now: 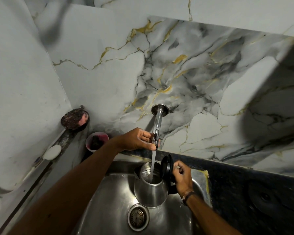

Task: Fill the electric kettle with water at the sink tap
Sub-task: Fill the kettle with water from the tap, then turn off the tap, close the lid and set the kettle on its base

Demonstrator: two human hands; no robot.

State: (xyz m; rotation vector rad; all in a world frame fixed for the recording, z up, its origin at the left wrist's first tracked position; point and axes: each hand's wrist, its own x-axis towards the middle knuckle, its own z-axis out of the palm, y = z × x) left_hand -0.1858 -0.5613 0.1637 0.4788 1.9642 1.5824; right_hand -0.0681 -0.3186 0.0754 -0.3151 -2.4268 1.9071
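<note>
From the head camera, a steel electric kettle is inside the metal sink, above and just right of the drain, its black lid hinged open toward the right. A stream of water falls from the chrome tap straight into the kettle's open mouth. The left hand reaches up to the tap's end, fingers wrapped around the spout there. The right hand is clenched on the kettle's handle, just beside the raised lid. Left of the tap, on the ledge where the wall meets the corner, sit a pink bowl of dark contents, a round dark scrubber dish and a white soap bar — all apart from the kettle. The dark counter borders the sink's right rim, close behind the right wrist; the basin in front of the kettle lies open — only the drain there.
</note>
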